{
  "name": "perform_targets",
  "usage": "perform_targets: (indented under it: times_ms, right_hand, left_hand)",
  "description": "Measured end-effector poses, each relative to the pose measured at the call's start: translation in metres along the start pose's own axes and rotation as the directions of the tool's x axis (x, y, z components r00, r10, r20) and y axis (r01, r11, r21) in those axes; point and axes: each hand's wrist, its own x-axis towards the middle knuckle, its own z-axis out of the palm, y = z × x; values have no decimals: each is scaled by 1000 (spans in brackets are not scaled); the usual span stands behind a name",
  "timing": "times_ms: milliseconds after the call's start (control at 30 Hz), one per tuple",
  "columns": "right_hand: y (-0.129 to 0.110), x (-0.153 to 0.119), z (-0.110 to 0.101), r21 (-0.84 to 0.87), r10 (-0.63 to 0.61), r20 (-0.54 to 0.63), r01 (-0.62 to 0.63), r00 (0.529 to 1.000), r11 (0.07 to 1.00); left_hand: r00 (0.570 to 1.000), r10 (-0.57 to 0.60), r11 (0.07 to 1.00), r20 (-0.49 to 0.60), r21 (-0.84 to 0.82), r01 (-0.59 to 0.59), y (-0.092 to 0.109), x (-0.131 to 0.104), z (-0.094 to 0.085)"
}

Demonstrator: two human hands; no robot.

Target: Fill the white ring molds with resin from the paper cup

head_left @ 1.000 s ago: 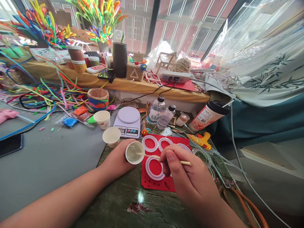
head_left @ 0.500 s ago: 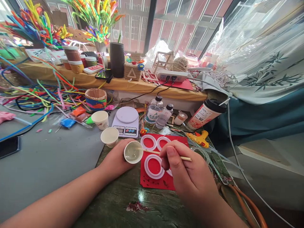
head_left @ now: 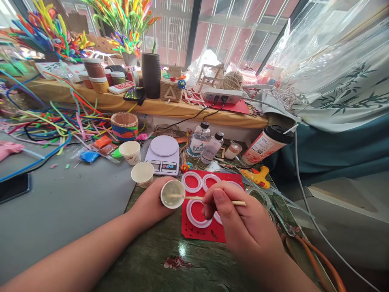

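Dark tabletop (head_left: pixel 146 259) stands below a barred window (head_left: pixel 234 28). Your left hand (head_left: pixel 152 200) grasps a paper cup (head_left: pixel 173 182) near the scale (head_left: pixel 164 147); your right hand (head_left: pixel 241 219) pinches a stick (head_left: pixel 239 203), tip inside that cup, beside white rings (head_left: pixel 188 213) on red card (head_left: pixel 189 234).

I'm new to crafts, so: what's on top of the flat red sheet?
At least five pale, plastic-looking rings, some partly covered. The right hand hides the lower right of the flat red sheet, so anything there can't be seen.
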Motion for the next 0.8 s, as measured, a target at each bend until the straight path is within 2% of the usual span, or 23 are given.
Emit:
perform_targets:
  times_ms: [167,500,800]
  right_hand:
    - [-4,3,-1,-24,28,44,-27,999,999]
    - [-5,4,-3,15,70,35,-70,997,997]
    - [0,3,-2,26,55,23,-55,998,998]
  left_hand:
    - [1000,-10,1000,6,-9,10,1,-1,0]
    - [1000,6,1000,7,-2,-6,4,2,0]
    - [1000,9,1000,9,-8,-8,-1,-1,1]
